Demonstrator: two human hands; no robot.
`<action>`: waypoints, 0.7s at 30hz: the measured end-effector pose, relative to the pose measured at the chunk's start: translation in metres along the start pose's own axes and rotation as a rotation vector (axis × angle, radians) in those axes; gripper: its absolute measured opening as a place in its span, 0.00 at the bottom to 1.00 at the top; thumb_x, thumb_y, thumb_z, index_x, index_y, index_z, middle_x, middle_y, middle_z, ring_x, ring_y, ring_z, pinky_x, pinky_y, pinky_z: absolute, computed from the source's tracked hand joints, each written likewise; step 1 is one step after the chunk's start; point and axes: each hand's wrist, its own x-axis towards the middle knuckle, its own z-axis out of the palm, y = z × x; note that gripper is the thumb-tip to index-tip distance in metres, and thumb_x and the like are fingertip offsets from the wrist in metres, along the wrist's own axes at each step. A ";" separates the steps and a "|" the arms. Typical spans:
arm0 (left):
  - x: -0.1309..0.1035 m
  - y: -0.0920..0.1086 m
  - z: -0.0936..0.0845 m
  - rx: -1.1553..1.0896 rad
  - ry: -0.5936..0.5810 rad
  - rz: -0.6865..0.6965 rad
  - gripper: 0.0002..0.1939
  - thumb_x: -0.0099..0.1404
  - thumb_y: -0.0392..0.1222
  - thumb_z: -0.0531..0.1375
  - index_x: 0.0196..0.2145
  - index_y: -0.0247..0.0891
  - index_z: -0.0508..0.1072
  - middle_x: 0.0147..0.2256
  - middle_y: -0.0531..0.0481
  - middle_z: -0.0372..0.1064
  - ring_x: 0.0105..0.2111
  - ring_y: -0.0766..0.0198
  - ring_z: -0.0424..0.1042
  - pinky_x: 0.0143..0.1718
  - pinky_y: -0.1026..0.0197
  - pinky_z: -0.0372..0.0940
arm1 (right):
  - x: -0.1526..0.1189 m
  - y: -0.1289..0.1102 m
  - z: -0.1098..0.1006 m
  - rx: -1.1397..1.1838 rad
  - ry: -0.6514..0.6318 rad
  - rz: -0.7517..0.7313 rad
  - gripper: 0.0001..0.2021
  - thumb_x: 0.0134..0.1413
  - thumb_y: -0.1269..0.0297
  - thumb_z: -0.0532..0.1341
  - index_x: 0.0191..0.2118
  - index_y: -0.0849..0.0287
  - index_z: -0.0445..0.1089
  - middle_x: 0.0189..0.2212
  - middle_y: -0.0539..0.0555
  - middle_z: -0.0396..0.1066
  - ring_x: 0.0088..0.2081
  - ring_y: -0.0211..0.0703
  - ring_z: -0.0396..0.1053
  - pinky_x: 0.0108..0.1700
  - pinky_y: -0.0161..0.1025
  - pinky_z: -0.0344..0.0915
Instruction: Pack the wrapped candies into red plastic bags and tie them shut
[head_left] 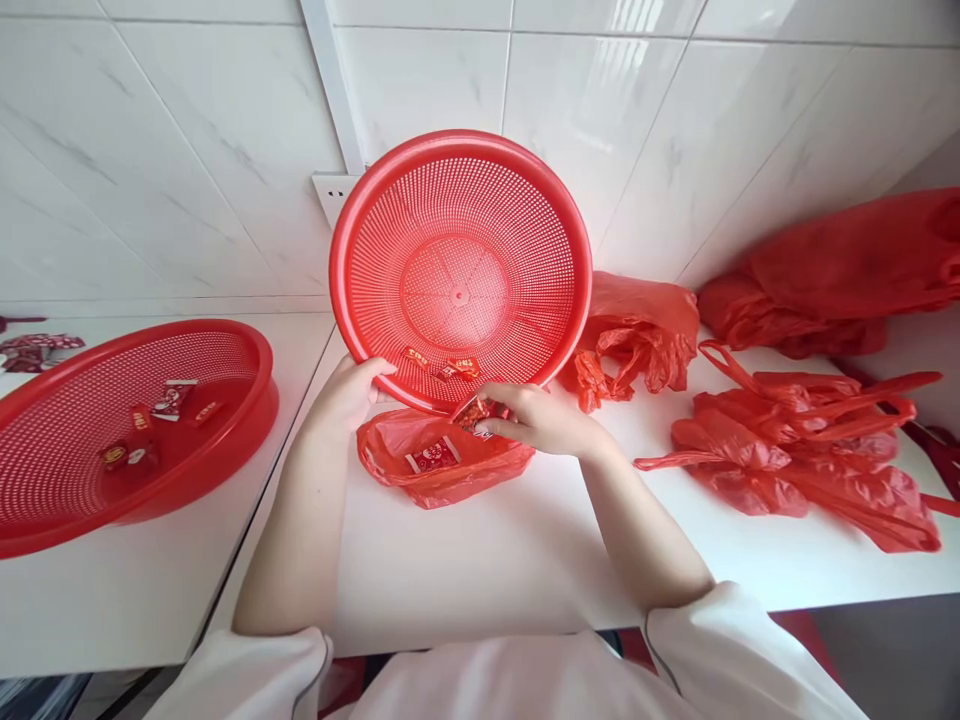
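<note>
A round red plastic mesh basket (457,205) is tilted up, its open mouth facing me. My left hand (358,395) grips its lower left rim, thumb over the edge. A few small red wrapped candies (463,367) rest near the basket's lower rim. At the lower right rim, my right hand (536,415) is closed around wrapped candies (474,412), partly hidden by its fingers. Below the basket an opened red plastic bag (472,480) lies on the white table, with a red-and-white packet (433,456) inside.
At left, a second red mesh basket (259,365) holds several wrapped candies (171,400). Filled red plastic bags (795,440) lie at right, with another bag (645,320) behind. A larger red bag (847,260) leans by the tiled wall. A socket (328,195) sits behind the tilted basket.
</note>
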 end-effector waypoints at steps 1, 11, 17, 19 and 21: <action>0.001 -0.001 0.000 -0.003 0.005 0.003 0.09 0.49 0.35 0.62 0.32 0.36 0.71 0.37 0.45 0.72 0.38 0.53 0.74 0.33 0.51 0.72 | 0.001 0.001 0.003 -0.015 -0.025 -0.019 0.09 0.60 0.65 0.57 0.46 0.56 0.68 0.37 0.52 0.73 0.36 0.40 0.70 0.40 0.36 0.64; 0.001 0.001 0.002 -0.004 0.105 0.022 0.09 0.47 0.35 0.62 0.29 0.37 0.67 0.36 0.46 0.72 0.38 0.54 0.73 0.34 0.51 0.72 | 0.008 0.021 0.029 -0.414 -0.256 0.283 0.13 0.53 0.74 0.58 0.44 0.58 0.74 0.36 0.57 0.77 0.35 0.46 0.73 0.32 0.36 0.62; -0.004 0.003 0.006 0.040 0.111 0.028 0.07 0.48 0.35 0.61 0.28 0.37 0.68 0.31 0.49 0.70 0.33 0.57 0.72 0.32 0.55 0.70 | 0.005 0.007 0.016 -0.323 0.032 0.161 0.11 0.63 0.67 0.53 0.40 0.57 0.73 0.32 0.54 0.75 0.31 0.40 0.71 0.33 0.35 0.62; -0.007 0.005 0.008 0.062 0.087 0.029 0.07 0.49 0.35 0.61 0.29 0.37 0.70 0.32 0.49 0.70 0.33 0.57 0.72 0.31 0.55 0.70 | 0.005 0.003 0.015 -0.278 0.149 0.094 0.12 0.64 0.66 0.52 0.44 0.57 0.72 0.36 0.55 0.75 0.34 0.41 0.71 0.36 0.37 0.64; -0.012 0.008 0.012 0.070 0.046 0.027 0.07 0.49 0.35 0.61 0.29 0.37 0.71 0.32 0.48 0.70 0.34 0.56 0.72 0.31 0.55 0.71 | 0.007 0.004 0.017 -0.297 0.254 0.068 0.14 0.65 0.65 0.51 0.49 0.58 0.69 0.43 0.58 0.74 0.43 0.45 0.71 0.43 0.41 0.66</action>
